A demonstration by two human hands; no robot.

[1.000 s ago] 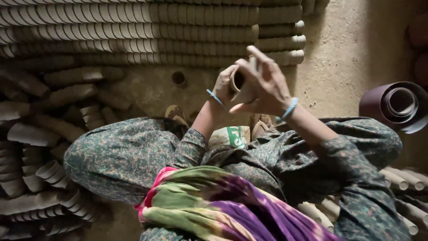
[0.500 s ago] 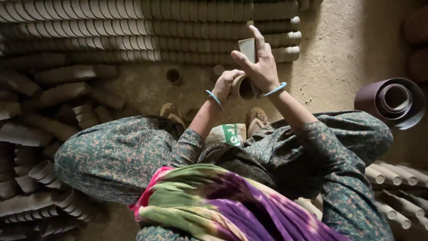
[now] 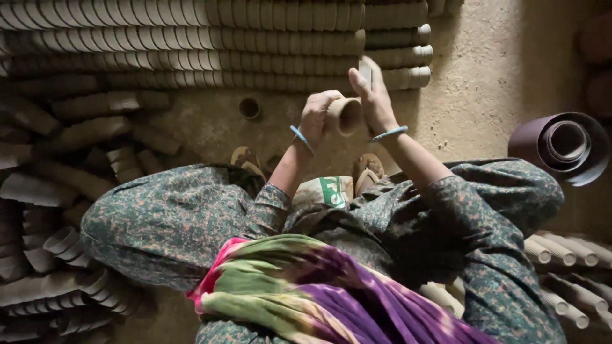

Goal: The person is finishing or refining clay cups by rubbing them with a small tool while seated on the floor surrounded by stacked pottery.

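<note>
Patterned green cloth covers the knees of the seated person nearest the camera, with a pink, green and purple scarf (image 3: 306,293) draped across the lap. Between the knees lies a pale sack (image 3: 325,190) bearing a green printed patch; its wording is not reproduced here. Just beyond it, two sandalled feet rest on the earth floor (image 3: 484,76). Above the feet, the left hand (image 3: 317,116) is closed around a small clay cup (image 3: 344,114), mouth tilted toward the camera. The right hand (image 3: 375,95) presses against the cup's far side, fingers extended upward, with a thin flat pale piece held at the fingertips; its nature cannot be determined. Compared with a second ago, both hands sit lower and closer together, and the cup mouth has turned to face the camera more; the judgement is that the cup is being rotated and finished in hand. A single cup (image 3: 250,108) stands apart on the floor. Farther out, long rows of stacked cups (image 3: 191,38) lie side by side. At the right edge lies a dark maroon roll of sheet (image 3: 561,148).
</note>
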